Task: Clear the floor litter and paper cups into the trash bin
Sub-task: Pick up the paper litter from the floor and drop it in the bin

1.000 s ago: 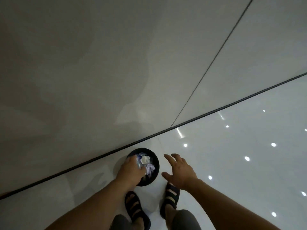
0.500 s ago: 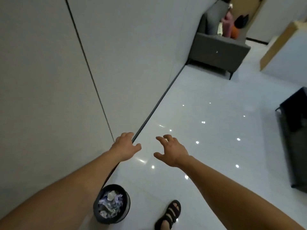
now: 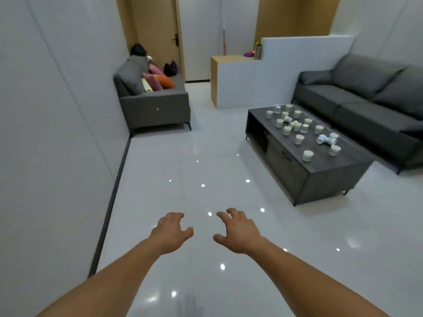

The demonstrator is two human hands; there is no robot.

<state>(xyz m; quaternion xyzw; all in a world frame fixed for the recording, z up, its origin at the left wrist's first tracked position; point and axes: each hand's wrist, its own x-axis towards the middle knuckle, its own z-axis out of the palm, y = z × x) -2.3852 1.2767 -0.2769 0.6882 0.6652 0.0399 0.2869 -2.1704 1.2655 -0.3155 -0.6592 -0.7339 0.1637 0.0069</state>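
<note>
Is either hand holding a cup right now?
No, the left hand and right hand are empty; the cups sit on the table.

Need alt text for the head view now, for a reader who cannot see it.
The person's left hand and right hand reach forward, empty, over a glossy white floor. Ahead on the right, a dark grey low table holds many white paper cups, some tipped over, beside a dark grey sofa.
</note>
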